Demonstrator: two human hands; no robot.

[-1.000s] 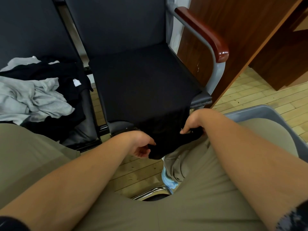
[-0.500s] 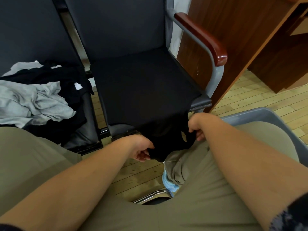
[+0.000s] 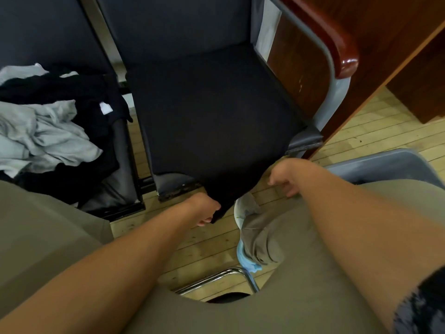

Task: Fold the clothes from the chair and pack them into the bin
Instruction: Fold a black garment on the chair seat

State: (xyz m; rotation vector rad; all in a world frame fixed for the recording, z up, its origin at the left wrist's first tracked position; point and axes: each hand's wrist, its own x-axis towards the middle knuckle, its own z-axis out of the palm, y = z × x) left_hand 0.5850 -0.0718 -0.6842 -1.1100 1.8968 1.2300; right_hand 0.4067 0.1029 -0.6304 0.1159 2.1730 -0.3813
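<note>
1. A black garment lies spread flat over the seat of the armchair, its near edge hanging over the seat's front.
2. The left hand has its fingers closed on the hanging left corner of that edge.
3. The right hand sits just beside the right corner, fingers loosely curled and gripping nothing.
4. A heap of grey and black clothes rests on the neighbouring chair to the left.
5. The grey bin stands on the wooden floor to the right, partly hidden behind the person's knee.
</note>
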